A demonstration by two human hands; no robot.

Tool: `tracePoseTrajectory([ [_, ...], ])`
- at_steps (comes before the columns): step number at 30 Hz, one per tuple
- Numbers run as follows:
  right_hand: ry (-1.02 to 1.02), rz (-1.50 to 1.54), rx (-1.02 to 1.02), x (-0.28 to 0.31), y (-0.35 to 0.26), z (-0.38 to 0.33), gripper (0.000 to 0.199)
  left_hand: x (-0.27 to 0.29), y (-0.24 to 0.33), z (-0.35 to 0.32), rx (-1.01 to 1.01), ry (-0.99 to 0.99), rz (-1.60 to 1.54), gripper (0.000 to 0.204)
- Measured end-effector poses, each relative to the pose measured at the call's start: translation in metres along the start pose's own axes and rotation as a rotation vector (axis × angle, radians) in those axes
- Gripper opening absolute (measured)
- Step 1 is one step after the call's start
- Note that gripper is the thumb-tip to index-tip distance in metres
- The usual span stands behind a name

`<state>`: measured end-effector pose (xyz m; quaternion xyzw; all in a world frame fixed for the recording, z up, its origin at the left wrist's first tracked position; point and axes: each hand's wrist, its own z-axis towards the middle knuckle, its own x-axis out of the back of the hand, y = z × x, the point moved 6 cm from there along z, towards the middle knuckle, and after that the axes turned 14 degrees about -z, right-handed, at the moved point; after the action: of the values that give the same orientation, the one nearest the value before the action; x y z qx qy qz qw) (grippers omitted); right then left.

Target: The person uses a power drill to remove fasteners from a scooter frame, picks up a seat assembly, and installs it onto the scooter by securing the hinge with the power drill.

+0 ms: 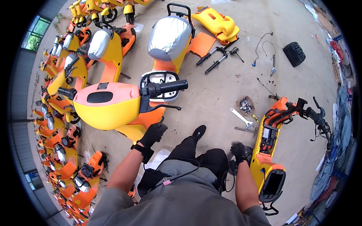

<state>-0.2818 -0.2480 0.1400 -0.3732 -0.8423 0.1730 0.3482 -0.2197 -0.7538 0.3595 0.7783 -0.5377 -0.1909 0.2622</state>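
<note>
My left hand (152, 135), in a black glove with a black strap and small box at the wrist, is curled into a loose fist. Nothing shows in it. Just beyond it stands a yellow and orange electric scooter (109, 115), its black handlebar grip (167, 87) and brake lever pointing right. Low at my right side is my right hand (238, 151), also gloved in black; motion smears its fingers. Behind that hand is a dark wheel (247, 152) of a partly stripped scooter (260, 165), whose open body shows wiring and parts.
On the concrete floor lie an adjustable wrench (242, 117), a hammer-like tool (245, 130) and a box of small metal parts (246, 105). Farther off are a front fork (213, 60), yellow body panel (217, 24), orange panel (203, 44) and black basket (294, 54). Scooters crowd the left.
</note>
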Motion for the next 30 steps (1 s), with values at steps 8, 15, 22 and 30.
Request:
tracePoseTrajectory([
  [8, -0.086, -0.251, 0.178, -0.065, -0.247, 0.108, 0.034, 0.060, -0.082, -0.033, 0.160, 0.260, -0.123, 0.023],
  [15, -0.298, -0.360, 0.359, -0.169, -0.328, 0.255, 0.040, 0.066, -0.185, -0.145, 0.367, 0.684, -0.548, 0.012],
  [22, -0.384, -0.436, 0.317, -0.301, -0.334, 0.393, 0.048, -0.032, -0.196, -0.193, 0.630, 0.806, -0.508, 0.019],
  [30, -0.609, -0.288, 0.218, -0.415, -0.336, 0.415, 0.081, -0.065, -0.162, -0.161, 0.698, 0.833, -0.470, 0.018],
])
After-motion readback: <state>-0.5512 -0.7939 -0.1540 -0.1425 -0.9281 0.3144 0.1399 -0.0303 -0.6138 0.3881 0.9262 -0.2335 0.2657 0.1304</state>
